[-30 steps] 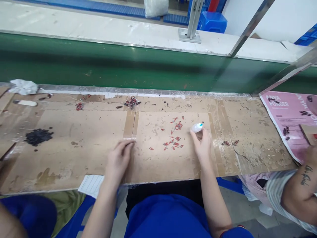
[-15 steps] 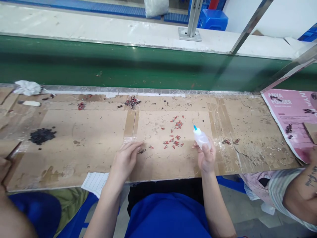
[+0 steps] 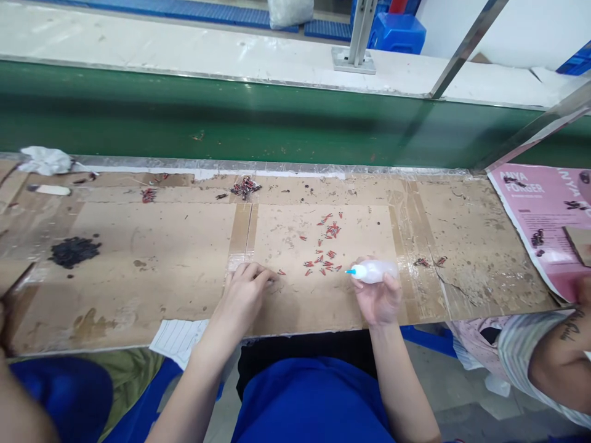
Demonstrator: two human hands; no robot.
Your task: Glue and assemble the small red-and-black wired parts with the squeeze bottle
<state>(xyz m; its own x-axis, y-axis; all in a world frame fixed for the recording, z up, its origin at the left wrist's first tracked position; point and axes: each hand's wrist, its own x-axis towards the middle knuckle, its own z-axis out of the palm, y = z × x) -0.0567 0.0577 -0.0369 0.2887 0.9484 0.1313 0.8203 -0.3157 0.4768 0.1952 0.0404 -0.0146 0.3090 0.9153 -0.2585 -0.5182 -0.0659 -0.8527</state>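
A translucent white squeeze bottle with a blue nozzle lies almost level in my right hand, its tip pointing left above the cardboard. Several small red pieces with dark ends are scattered between my hands. My left hand rests on the cardboard with curled fingers pressed down at the tips. Whatever the fingertips cover is hidden. Just right of them lies a single red piece.
A heap of black pieces sits at the left. Dark and red pieces are piled at the back, below a green wall. A pink printed sheet covers the right end. Co-workers' arms show at both sides.
The bottle has tipped from nearly upright to level, with its nozzle swung left and down. My left hand has shifted right, and its fingers now cover the small dark piece beside it.
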